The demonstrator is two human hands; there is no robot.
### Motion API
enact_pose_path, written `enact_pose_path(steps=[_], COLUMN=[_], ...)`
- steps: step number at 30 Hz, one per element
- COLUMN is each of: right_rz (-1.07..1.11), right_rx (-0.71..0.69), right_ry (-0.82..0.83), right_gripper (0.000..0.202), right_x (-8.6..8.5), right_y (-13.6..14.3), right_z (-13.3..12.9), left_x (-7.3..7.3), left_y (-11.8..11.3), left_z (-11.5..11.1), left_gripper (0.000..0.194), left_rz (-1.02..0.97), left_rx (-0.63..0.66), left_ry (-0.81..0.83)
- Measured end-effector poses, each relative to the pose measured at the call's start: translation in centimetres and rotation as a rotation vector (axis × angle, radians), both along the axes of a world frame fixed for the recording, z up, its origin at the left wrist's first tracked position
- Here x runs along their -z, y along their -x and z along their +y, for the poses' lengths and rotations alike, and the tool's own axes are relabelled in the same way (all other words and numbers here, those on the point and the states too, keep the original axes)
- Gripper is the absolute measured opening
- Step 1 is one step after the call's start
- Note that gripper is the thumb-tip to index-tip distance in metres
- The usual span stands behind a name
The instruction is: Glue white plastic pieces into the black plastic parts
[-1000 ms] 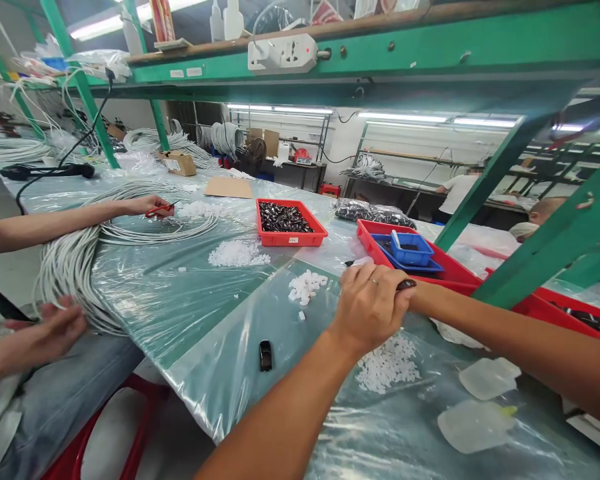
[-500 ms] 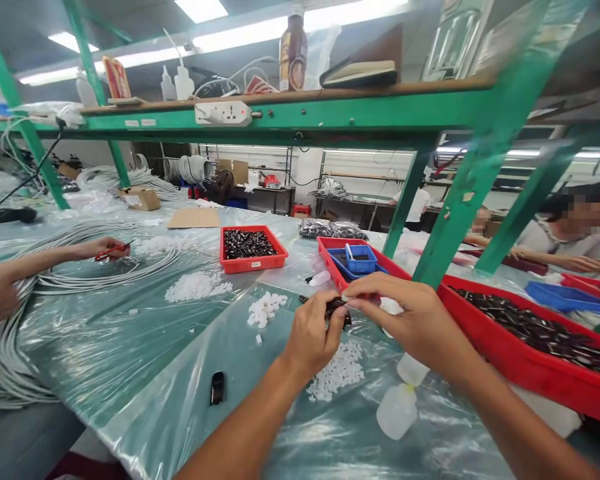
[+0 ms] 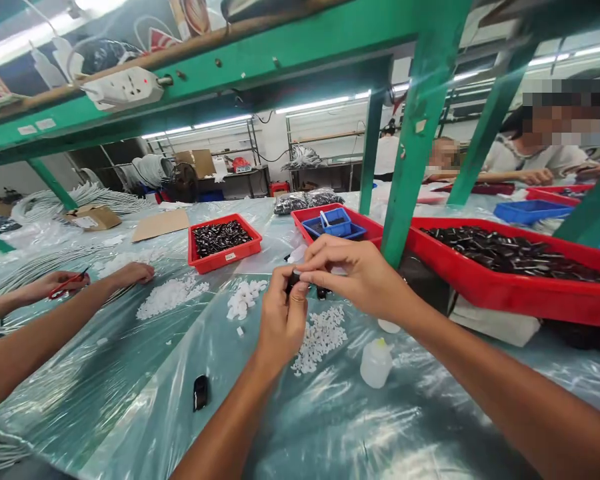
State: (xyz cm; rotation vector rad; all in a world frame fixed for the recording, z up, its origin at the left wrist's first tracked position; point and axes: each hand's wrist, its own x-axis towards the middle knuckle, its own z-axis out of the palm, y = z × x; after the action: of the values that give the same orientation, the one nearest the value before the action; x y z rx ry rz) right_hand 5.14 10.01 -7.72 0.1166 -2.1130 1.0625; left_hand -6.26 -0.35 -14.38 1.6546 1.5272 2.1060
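Note:
My left hand pinches a small black plastic part between thumb and fingers, above the table. Thumb and fingertips of my right hand are closed together at the top of that part; whatever they hold is too small to make out. Just beyond my fingers another black piece lies partly hidden. Below my hands is a pile of tiny white pieces, with a heap of larger white pieces to the left. A single glossy black part rests nearer me on the plastic sheet.
Red trays of black parts stand ahead and at right. A blue tray sits inside another red one. A translucent bottle is right of the white pile. Green posts rise ahead. At left a co-worker's hand holds red-handled scissors.
The view has turned right and tilted. My hands stay together at the black part, which now sits more upright in my left fingers. The co-worker's other arm has reached forward at left.

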Motion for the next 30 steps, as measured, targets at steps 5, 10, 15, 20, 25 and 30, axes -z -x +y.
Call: enact_pose_path(steps=[5,10,15,20,25,30], right_rz=[0.008,0.003,-0.054,0.030,-0.002,-0.107], right_rx=[-0.053,-0.062,-0.082,-0.044,-0.048,-0.095], right_ry=[0.030,-0.011,-0.022,-0.038,-0.050,-0.068], right_gripper=[0.009,0.010,0.004,0.007,0.011,0.013], right_x=[0.0,-0.3,-0.4,-0.1,-0.6,-1.2], right_y=[0.0,-0.3,-0.8,-0.5,-1.0,-1.9], right_z=[-0.3,0.2,1.4,0.5,0.0,1.1], left_x=[-0.7,-0.8,-1.2,-1.4,-1.4,-1.5], left_y=[-0.6,-0.6,0.0,-0.3,-0.7,-0.5], left_z=[-0.1,-0.3,-0.7,-0.8,-0.7,-0.9], left_gripper=[0.021,0.017,0.021,0.023,0.028,0.032], left_rz=[-0.085,-0.096,-0.055,-0.165,-0.234,-0.226], left_rx=[0.031,0.071,0.215,0.244,0.250,0.357], left_ry=[-0.014,-0.014,0.123,0.099,0.091,0.156])
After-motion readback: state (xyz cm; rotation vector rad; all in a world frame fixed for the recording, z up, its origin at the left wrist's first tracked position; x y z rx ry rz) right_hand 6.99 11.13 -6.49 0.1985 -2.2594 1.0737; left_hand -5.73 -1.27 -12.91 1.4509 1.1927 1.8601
